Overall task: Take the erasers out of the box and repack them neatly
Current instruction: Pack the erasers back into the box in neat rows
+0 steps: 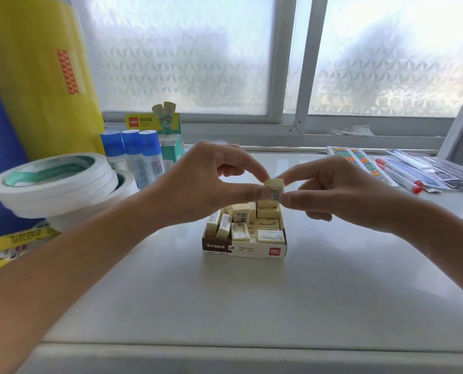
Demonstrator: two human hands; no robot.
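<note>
Left hand [214, 182] and right hand [330, 190] both pinch one eraser [274, 188] (barcode side facing camera) just above the box [245, 248]. Box sits mid-table [252, 306], the other erasers [248, 225] jumbled inside.

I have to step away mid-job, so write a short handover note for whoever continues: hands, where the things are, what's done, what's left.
Left hand: pinches one eraser between thumb and forefinger.
Right hand: pinches the same eraser from the other side.
That eraser is held in the air just above the box, barcode facing the camera.
The box stands open on the table. The other erasers are in it: jumbled on the left, flatter rows on the right.
Done: one eraser is out.
Left: no erasers lie on the table, so emptying and neat repacking both remain.
</note>
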